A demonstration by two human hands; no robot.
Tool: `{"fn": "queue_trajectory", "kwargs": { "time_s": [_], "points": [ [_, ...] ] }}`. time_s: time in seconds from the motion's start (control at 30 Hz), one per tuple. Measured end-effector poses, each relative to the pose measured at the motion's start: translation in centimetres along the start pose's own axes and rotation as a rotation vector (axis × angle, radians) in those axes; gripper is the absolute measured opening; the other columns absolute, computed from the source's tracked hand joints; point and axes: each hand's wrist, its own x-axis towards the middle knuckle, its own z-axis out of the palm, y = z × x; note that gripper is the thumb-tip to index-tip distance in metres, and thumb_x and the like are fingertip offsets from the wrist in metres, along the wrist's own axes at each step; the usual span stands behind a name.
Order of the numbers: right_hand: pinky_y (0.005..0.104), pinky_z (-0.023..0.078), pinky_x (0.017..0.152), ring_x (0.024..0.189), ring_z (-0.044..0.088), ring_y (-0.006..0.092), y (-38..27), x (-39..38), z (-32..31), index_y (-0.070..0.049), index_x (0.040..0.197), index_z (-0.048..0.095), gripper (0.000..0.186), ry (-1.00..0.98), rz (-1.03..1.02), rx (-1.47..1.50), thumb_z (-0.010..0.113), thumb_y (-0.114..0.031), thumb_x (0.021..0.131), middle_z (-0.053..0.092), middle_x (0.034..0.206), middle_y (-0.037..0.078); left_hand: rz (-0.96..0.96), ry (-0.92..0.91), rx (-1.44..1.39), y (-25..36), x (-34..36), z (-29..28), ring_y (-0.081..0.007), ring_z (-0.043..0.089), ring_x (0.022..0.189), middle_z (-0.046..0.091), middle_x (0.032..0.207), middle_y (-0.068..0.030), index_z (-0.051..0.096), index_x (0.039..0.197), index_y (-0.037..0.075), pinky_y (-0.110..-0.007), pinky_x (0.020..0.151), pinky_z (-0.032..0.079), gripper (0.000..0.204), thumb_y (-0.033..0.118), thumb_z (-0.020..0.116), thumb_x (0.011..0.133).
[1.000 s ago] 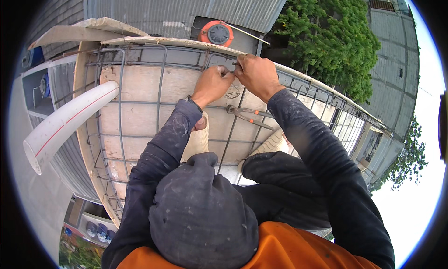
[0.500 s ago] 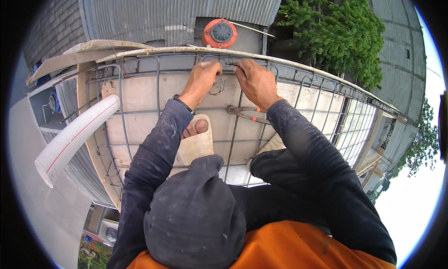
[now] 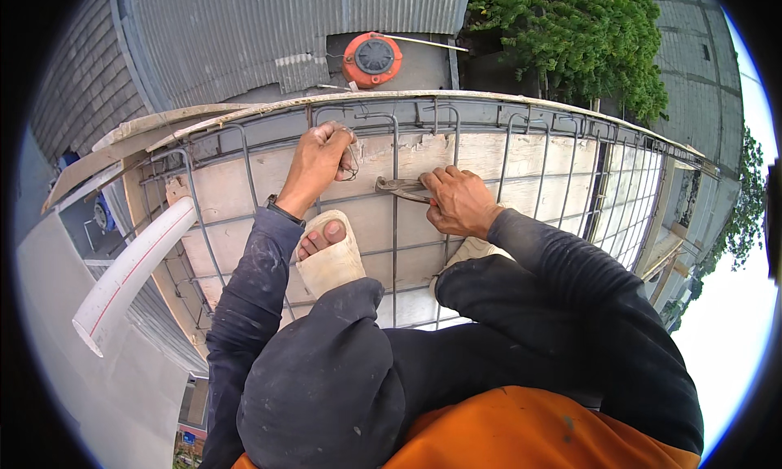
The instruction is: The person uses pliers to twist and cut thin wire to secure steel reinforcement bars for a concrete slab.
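My right hand (image 3: 463,202) is closed around the handles of end-cutting pincers (image 3: 399,187), whose head points left over the steel mesh. Fingers of my left hand (image 3: 319,164) are pinched on a small bundle of thin tie wire (image 3: 353,164), close to the far edge of the rebar cage. The rebar grid (image 3: 395,233) runs over plywood boards (image 3: 220,184), with bent bar ends along the far side. Both my feet stand on this grid, the left one in a pale slipper (image 3: 334,267).
A white pipe (image 3: 134,273) sticks up at the left. Timber formwork (image 3: 269,105) edges the far side, with a drop beyond it. Lower down lie corrugated roofing (image 3: 228,29), an orange tank with a black lid (image 3: 373,59) and a tree (image 3: 570,46).
My right hand has left the far bars and taken hold of the pincers that lay on the mesh. The left hand has shifted a little left and nearer, keeping the wire.
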Motion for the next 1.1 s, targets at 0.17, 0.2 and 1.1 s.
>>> {"fn": "queue_trajectory", "kwargs": {
  "time_s": [0.17, 0.2, 1.1],
  "points": [
    [0.0407, 0.052, 0.074, 0.077, 0.066, 0.0249, -0.2, 0.2, -1.2, -0.002, 0.119, 0.066, 0.035, -0.102, 0.233, 0.455, 0.064, -0.028, 0.096, 0.074, 0.083, 0.012, 0.096, 0.049, 0.120, 0.3, -0.3, 0.7, -0.0110, 0.056, 0.065, 0.061, 0.071, -0.0015, 0.072, 0.104, -0.002, -0.030, 0.062, 0.047, 0.034, 0.029, 0.058, 0.103],
    [0.0362, 0.050, 0.067, 0.071, 0.063, 0.0201, -0.9, 1.1, -2.5, -0.004, 0.120, 0.066, 0.033, -0.220, 0.340, 0.771, 0.064, -0.029, 0.099, 0.075, 0.084, 0.011, 0.107, 0.063, 0.150, 0.1, -0.5, 0.4, -0.0110, 0.057, 0.065, 0.061, 0.072, -0.0019, 0.072, 0.105, -0.002, -0.031, 0.062, 0.047, 0.034, 0.029, 0.058, 0.103],
    [0.0214, 0.040, 0.039, 0.090, 0.076, 0.0190, -5.9, 5.1, -4.3, 0.001, 0.152, 0.042, 0.056, -0.298, 0.556, 1.826, 0.056, -0.027, 0.106, 0.070, 0.116, 0.016, 0.287, 0.170, 0.666, 2.7, -2.2, 1.2, -0.0443, 0.071, 0.075, 0.072, 0.079, -0.0241, 0.075, 0.103, 0.000, -0.051, 0.072, 0.054, 0.031, 0.028, 0.061, 0.101]
  ]
}}
